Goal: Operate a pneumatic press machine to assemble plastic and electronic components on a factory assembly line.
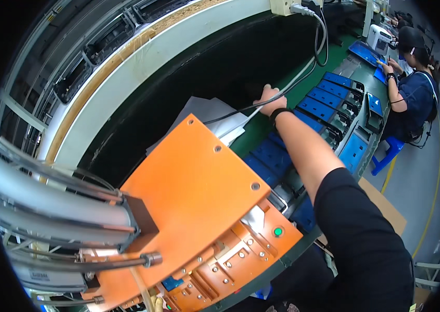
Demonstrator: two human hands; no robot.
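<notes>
Left of the flat orange metal plate [194, 171] on the press, silver cylinders [64, 197] with steel rods crowd that side, leaving little room there. The left hand cannot be made out.

Beyond the plate's far edge lie loose white sheets [199, 106]. The plate's far and right corners stand out as hard edges beside the reaching arm, and a round green button [278, 232] sits on the orange base off its right corner.

Past the plate, to its upper right, is the bare right hand [269, 100], fingers curled; whether they close on anything I cannot tell. The thin grey and black cables [311, 63], the things nearest it, cross at the hand. The step in hand looks like a far reach; moving on calls for keeping wrist and fingers clear of the cables.

Right of the plate, flat blue rectangular panels [317, 106] run in rows near the forearm, narrowing sideways room. A co-worker [415, 99] sits well apart beyond them.
</notes>
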